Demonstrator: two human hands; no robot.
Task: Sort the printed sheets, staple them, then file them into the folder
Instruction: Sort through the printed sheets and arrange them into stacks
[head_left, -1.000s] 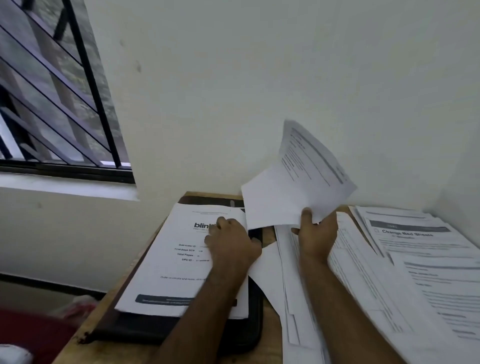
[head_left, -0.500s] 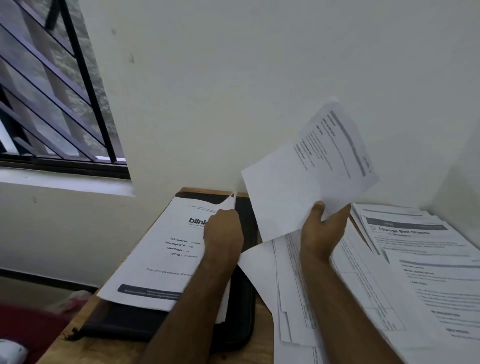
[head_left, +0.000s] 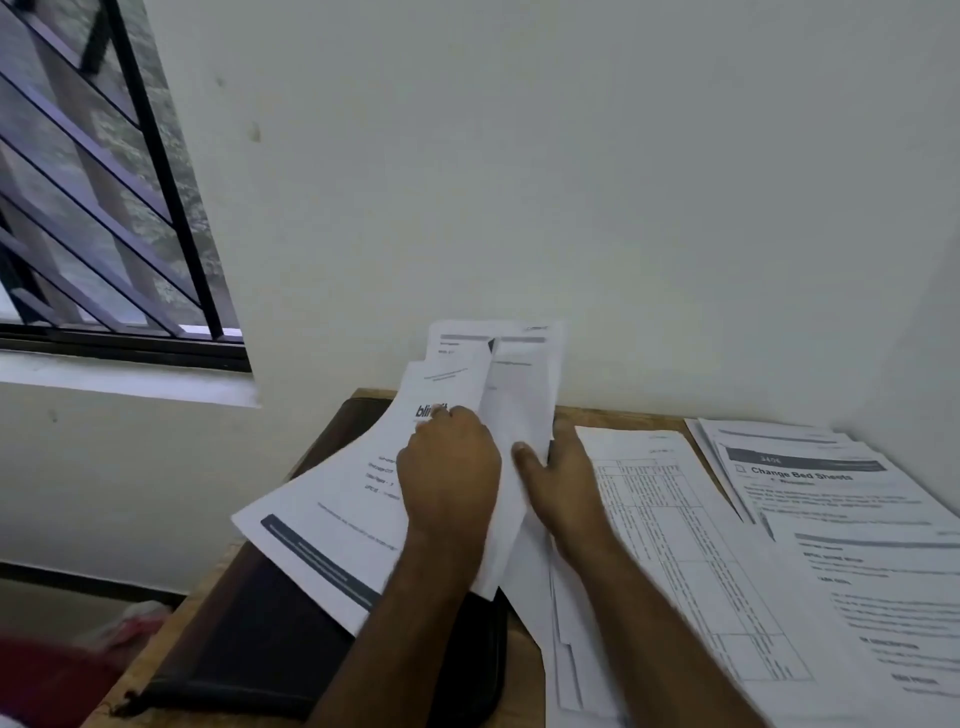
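My left hand (head_left: 449, 470) grips a white cover sheet with a dark footer band (head_left: 332, 525), lifted and tilted above the black folder (head_left: 270, 654). My right hand (head_left: 558, 486) holds a printed sheet (head_left: 519, 395) by its lower edge, slid in behind the cover sheet so the two overlap. A stack of table-printed sheets (head_left: 670, 551) lies on the wooden desk to the right of the folder. No stapler is in view.
More printed sheets, one headed "Change Bed Sheets" (head_left: 810, 483), are spread at the desk's right end against the wall corner. A white wall runs right behind the desk (head_left: 613, 415). A barred window (head_left: 98, 208) is at upper left, and a red thing (head_left: 47, 675) lies on the floor.
My right hand has brought its sheet down and left, from raised near the wall to behind the cover sheet. My left hand has lifted the cover sheet off the folder.
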